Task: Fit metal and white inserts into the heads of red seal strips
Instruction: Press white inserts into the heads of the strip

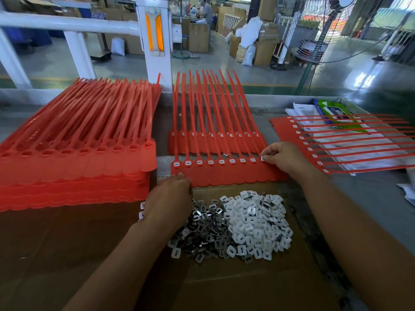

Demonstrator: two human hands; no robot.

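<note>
A sheet of joined red seal strips [224, 173] lies in front of me, white inserts showing in its row of heads. My right hand [283, 157] pinches a white insert at the rightmost head of that row. My left hand [170, 198] rests, fingers curled, on the near left edge of the sheet, above the heap of metal inserts [206, 232]. Whether it holds anything is hidden. A heap of white inserts [256, 225] lies right of the metal ones. A second filled sheet [213, 140] lies behind the first.
A thick stack of red strip sheets [74, 158] with open heads fills the left of the cardboard-covered table [67, 254]. Another filled sheet [336, 144] lies at right over papers and a green packet [334, 113]. A white railing [155, 41] and a fan [314, 37] stand beyond.
</note>
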